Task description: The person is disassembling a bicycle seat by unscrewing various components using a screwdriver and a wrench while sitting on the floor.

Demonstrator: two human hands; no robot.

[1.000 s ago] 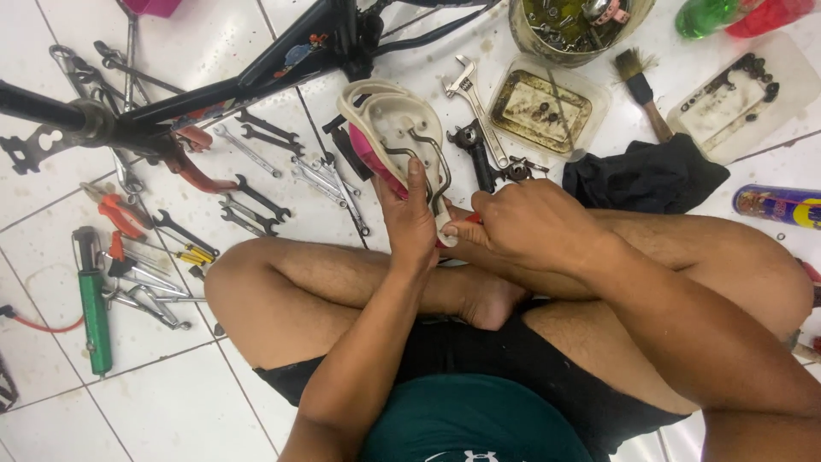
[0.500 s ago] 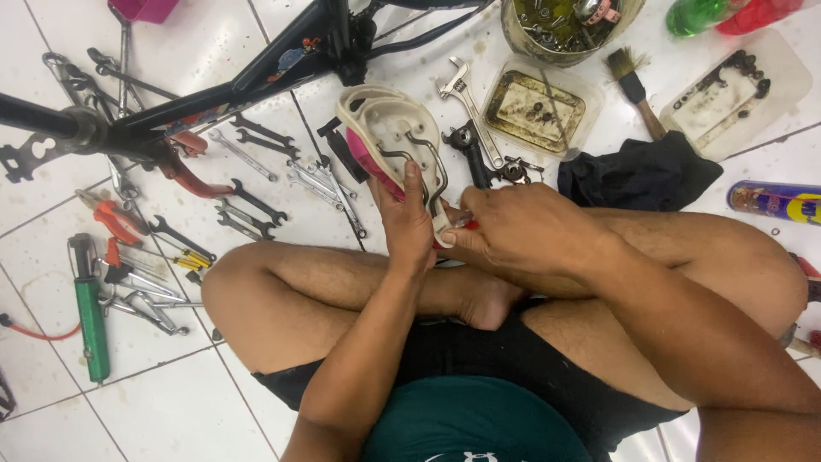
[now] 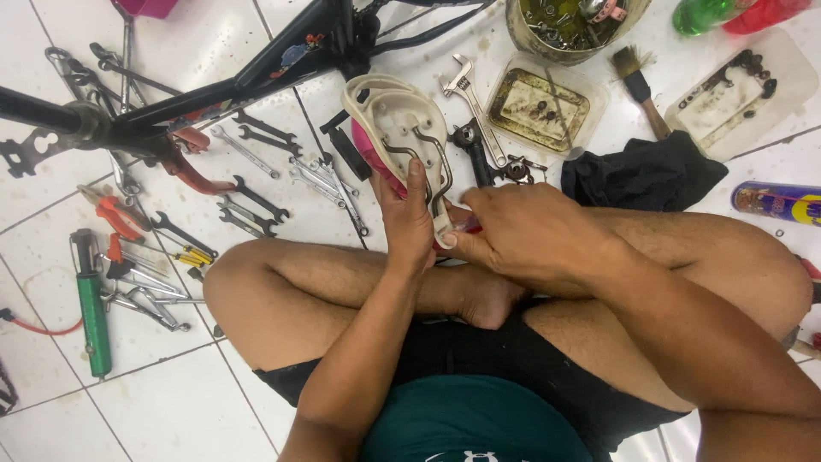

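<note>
Seated work on a tiled floor (image 3: pixel 171 402). Far left: green pump (image 3: pixel 92 312), then scattered wrenches (image 3: pixel 256 201) under a black bicycle frame (image 3: pixel 214 85). Centre: the left hand (image 3: pixel 406 218), its grip closed around an upturned bicycle saddle (image 3: pixel 402 120), steadies it above the knees. The right hand (image 3: pixel 522 235), fingers closed on a red-handled tool (image 3: pixel 466 225), works at the saddle's near end; best done with the saddle held rigid and the tool square. Compared with half a second earlier, both hands hold the same pose.

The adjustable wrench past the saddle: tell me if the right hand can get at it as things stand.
Probably yes, but not freely: the right hand grips a red-handled tool at the saddle. The adjustable wrench lies uncovered on the tiles.
</note>
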